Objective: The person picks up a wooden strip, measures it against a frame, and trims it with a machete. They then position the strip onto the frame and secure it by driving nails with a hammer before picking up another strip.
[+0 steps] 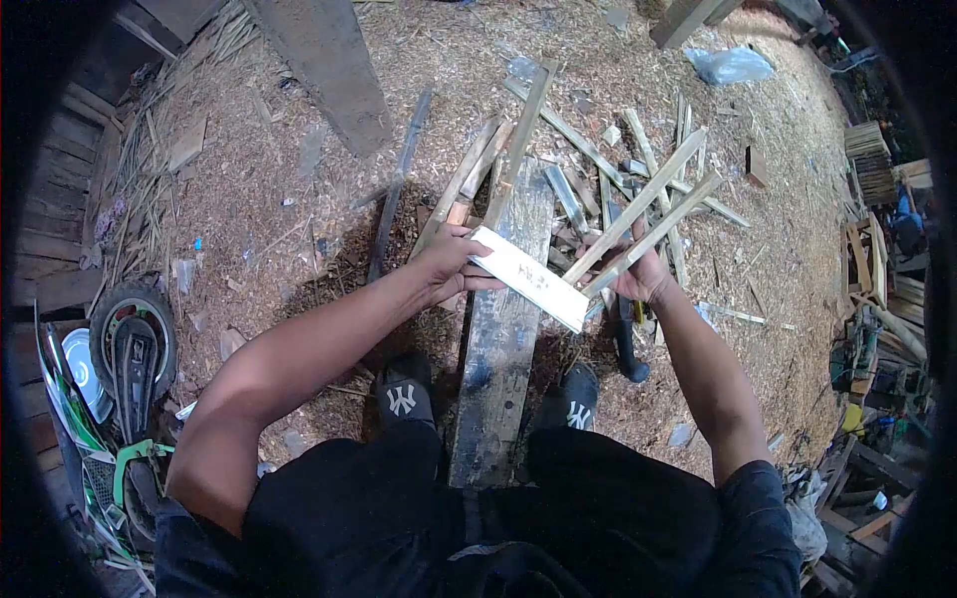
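Note:
My left hand (456,267) grips the upper left end of a short white board (533,281) with dark markings on its face. Two long wooden slats (653,197) fan up and to the right from the board's lower right end. Around these slats my right hand (641,274) is closed, its fingers partly hidden behind them. Just below that hand is a dark tool handle (626,349); the rest of the tool is mostly hidden. The white board is held over a worn wooden plank (493,379) that runs between my feet.
Several loose wooden strips (583,140) lie crossed on the ground beyond the plank. Wood chips (459,60) cover the floor. A small bike (130,359) lies at the left, a broad post (324,75) stands ahead, and stacked timber (872,249) lines the right.

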Motion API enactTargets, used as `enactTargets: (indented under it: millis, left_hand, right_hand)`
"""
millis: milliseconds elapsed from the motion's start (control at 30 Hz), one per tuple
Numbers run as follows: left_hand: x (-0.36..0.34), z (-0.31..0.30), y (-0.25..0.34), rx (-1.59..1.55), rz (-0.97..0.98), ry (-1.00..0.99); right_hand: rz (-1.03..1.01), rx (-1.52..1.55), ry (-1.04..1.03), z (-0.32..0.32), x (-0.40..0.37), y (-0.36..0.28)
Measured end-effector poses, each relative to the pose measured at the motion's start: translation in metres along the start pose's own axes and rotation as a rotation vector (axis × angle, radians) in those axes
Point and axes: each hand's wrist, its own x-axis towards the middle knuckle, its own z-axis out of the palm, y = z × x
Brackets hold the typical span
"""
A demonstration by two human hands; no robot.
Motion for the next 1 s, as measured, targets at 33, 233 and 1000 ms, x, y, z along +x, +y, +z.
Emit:
enactTargets:
  millis: [33, 233, 1000]
  left_hand:
    - [-0.001, 0.001, 0.001, 0.0, 0.0, 0.0]
    - [-0.007, 0.005, 0.004, -0.009, -0.009, -0.022]
    - [-0.011, 0.009, 0.005, 0.024, 0.071, 0.049]
  right_hand:
    - [-0.005, 0.006, 0.015, 0.002, 0.0, 0.0]
    - [-0.007, -0.002, 0.029, 0.008, -0.002, 0.0]
    - [-0.206, 0.199, 0.034, 0.036, 0.0, 0.014]
